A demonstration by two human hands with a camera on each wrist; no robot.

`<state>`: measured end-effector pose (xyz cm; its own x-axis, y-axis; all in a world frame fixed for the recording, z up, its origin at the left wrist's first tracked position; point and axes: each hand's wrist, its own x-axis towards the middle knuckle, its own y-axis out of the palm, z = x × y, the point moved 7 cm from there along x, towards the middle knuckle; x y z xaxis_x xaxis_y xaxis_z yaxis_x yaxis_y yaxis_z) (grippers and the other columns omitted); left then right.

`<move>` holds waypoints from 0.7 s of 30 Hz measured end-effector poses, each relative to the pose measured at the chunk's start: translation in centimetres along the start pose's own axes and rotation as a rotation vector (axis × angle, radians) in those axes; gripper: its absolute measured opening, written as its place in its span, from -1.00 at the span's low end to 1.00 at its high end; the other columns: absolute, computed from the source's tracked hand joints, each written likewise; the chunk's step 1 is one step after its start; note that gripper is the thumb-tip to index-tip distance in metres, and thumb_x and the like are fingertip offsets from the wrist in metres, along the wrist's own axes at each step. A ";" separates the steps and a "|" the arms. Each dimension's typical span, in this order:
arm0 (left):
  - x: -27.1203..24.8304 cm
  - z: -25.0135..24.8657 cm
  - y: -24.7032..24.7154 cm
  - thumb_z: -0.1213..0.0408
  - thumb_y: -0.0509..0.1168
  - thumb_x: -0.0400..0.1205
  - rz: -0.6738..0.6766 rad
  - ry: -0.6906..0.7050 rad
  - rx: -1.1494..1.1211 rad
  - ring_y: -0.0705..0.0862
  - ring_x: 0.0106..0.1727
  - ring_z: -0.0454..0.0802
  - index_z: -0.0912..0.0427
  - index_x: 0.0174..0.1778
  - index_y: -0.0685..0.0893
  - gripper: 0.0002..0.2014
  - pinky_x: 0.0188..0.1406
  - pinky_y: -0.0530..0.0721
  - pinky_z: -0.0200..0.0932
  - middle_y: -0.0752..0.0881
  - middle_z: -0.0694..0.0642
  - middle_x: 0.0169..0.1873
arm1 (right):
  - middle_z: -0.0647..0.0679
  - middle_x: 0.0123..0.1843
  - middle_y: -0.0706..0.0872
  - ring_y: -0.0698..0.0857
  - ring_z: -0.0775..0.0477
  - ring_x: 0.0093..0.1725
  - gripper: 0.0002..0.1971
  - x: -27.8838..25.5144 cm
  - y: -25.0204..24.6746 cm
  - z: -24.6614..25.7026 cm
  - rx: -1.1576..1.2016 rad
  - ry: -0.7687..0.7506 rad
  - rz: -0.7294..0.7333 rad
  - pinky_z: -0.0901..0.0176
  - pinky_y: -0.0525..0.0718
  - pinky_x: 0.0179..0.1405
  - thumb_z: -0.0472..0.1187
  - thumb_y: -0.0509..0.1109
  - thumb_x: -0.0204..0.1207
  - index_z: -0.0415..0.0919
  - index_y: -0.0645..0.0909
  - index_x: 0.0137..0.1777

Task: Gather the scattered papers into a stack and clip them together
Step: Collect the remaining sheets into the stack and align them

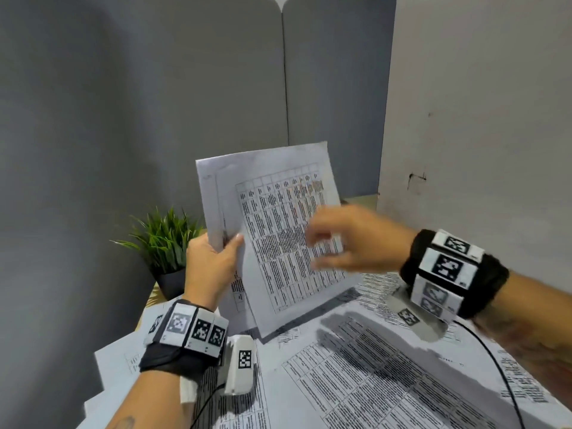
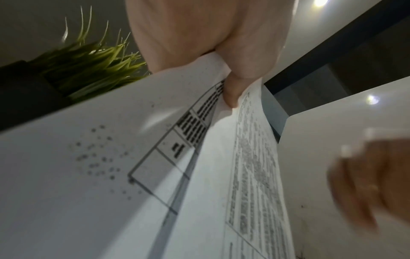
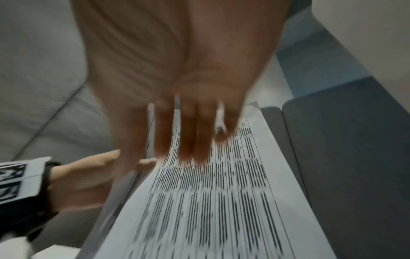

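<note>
Two hands are busy in front of us: our left hand [image 1: 213, 267] pinches a few printed sheets [image 1: 278, 230] by their left edge, thumb on the front and fingers behind, so that they stand nearly upright above the surface [image 1: 148, 297] and can take more pages. Our right hand [image 1: 346, 239] hovers before the face of the held sheets with fingers spread and holding nothing; it is blurred, and we cannot tell whether it touches the paper, though we judge it is there to square the pages. Below the hands, more loose papers [image 1: 387, 376] lie overlapping across the surface, not yet gathered, so the stack seems only partly built. No clip shows in any view. A potted plant [image 1: 164, 243] stands just behind our left hand, near the grey partition [image 1: 123, 103].
</note>
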<state>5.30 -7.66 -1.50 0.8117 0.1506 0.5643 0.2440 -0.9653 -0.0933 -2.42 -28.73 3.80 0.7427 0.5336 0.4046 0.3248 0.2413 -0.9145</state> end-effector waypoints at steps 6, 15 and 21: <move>0.3 -0.4 -1.5 0.37 0.37 0.64 -0.097 -0.020 -0.051 0.69 -0.23 -0.09 0.31 0.05 0.74 -0.87 -0.25 0.63 -0.27 0.73 0.04 -0.23 | 0.13 0.46 0.50 0.51 0.00 0.38 -0.12 -3.6 10.0 -2.1 0.080 0.273 0.718 -0.11 0.54 0.41 0.20 0.72 0.14 0.18 0.41 0.48; 0.0 -0.7 -1.1 0.39 0.33 0.67 -0.063 0.021 -0.038 0.68 -0.19 -0.19 -0.08 -0.27 0.64 -0.73 -0.19 0.62 -0.22 0.72 -0.11 -0.23 | -0.02 0.21 0.63 0.64 -0.06 0.03 -0.34 -3.9 13.0 -3.8 0.142 0.396 0.872 0.16 0.60 -0.15 0.08 0.69 0.30 -0.02 0.47 0.33; 0.0 -0.4 -0.8 0.37 0.31 0.69 0.007 -0.012 -0.105 0.71 -0.09 -0.13 -0.03 -0.15 0.65 -0.81 -0.07 0.65 -0.16 0.74 -0.05 -0.15 | 0.10 -0.05 0.58 0.59 0.05 -0.06 -0.77 -1.4 9.6 -4.7 0.221 0.324 0.394 0.06 0.67 0.04 0.05 0.60 0.42 0.00 0.61 -0.17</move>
<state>4.85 -6.97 -1.08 0.8196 0.1459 0.5540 0.1821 -0.9832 -0.0105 2.42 -31.02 -5.61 0.9367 0.3493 -0.0227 -0.1188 0.2563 -0.9593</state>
